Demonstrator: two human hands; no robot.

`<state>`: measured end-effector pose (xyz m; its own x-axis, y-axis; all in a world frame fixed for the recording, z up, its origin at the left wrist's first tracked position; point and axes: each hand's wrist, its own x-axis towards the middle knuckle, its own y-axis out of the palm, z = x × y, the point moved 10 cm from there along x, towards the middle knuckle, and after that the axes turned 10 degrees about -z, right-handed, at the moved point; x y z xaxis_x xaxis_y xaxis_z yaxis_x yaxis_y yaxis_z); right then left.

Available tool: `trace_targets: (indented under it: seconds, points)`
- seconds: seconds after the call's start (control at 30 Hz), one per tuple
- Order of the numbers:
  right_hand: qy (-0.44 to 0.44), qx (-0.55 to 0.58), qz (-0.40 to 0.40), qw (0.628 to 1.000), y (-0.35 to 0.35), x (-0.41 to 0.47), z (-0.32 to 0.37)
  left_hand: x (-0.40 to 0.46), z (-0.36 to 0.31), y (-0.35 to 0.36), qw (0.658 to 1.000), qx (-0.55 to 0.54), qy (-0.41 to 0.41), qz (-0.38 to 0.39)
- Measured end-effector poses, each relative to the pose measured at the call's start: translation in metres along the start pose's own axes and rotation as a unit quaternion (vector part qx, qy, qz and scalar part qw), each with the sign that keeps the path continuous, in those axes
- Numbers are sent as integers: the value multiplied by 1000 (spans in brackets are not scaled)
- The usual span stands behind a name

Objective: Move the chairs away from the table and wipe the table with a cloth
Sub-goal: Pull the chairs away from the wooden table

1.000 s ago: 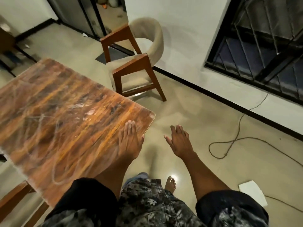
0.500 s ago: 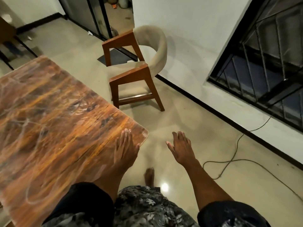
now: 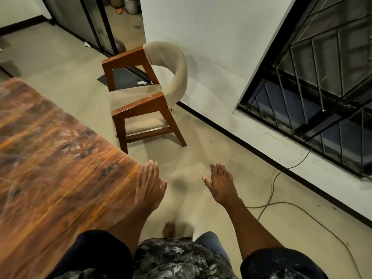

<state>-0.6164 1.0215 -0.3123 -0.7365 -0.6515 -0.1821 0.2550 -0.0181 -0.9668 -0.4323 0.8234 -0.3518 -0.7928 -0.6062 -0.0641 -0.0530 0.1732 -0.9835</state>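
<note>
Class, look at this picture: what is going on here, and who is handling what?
A person stands at the corner of a wooden table with both hands empty. The left hand is open over the table's corner edge; the right hand is open above the floor. One chair already stands clear of the table, near the wall. No cloth is visible.

One head view only, so no second view shares the scene. It looks from above, forward and steeply down, along both forearms. The left hand (image 3: 150,183) and right hand (image 3: 221,186) sit near the lens, low in the middle. The table (image 3: 50,158) fills the left side, close by. The chair (image 3: 149,97) stands farther off, up the middle, with the wall (image 3: 211,37) and window (image 3: 322,87) to the right. Wide-angle bending slants the edges.
</note>
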Motion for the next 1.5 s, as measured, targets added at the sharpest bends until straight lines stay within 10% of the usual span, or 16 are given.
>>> trace_targets:
  seconds: [0.9, 1.5]
  points:
    - [-196, 13, 38, 980, -49, 225, -11, 109, -45, -36, 969, -61, -231, -58]
    - [-196, 0, 73, 978, -41, 298, -27, 215, -31, -38, 977, -22, -211, -33]
